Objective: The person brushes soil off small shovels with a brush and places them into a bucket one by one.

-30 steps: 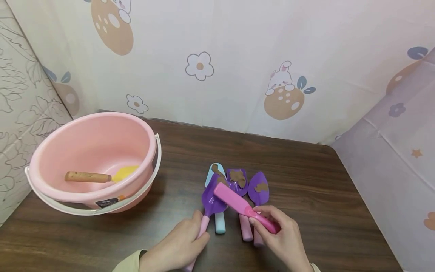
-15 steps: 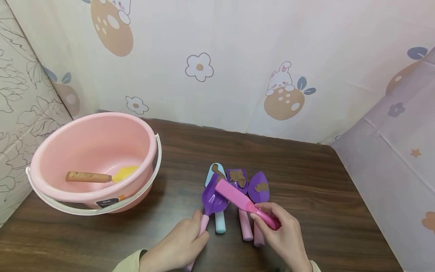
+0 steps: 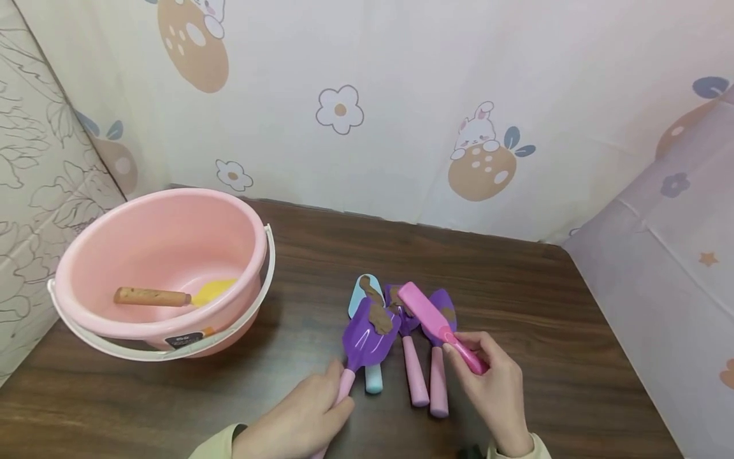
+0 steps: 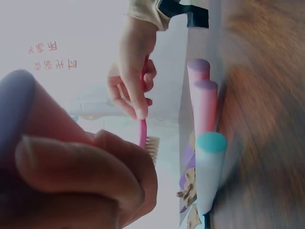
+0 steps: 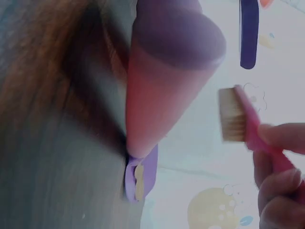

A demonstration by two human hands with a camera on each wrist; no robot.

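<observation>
My left hand (image 3: 304, 408) grips the pink handle of a purple toy shovel (image 3: 364, 347), raised over the others. A brown, clay-like patch (image 3: 380, 317) sticks to its blade. My right hand (image 3: 496, 389) pinches a pink brush (image 3: 427, 312), whose pale bristles (image 5: 232, 115) show in the right wrist view. In the head view the brush is apart from the held shovel, above two purple shovels with pink handles (image 3: 415, 376) on the table. Beneath the held blade lies a light-blue shovel (image 3: 357, 298), partly covered. Brown patches mark these blades too.
To the left stands a pink bucket (image 3: 163, 328) with a white handle. Inside it lies a yellow-bladed shovel with a wooden handle (image 3: 150, 297). The dark wooden table (image 3: 533, 299) meets printed curtains (image 3: 395, 159) at the back and sides.
The brush has moved off the held shovel to the right and away from me, uncovering the brown patch. My left hand stays almost in place; the held blade has turned slightly.
</observation>
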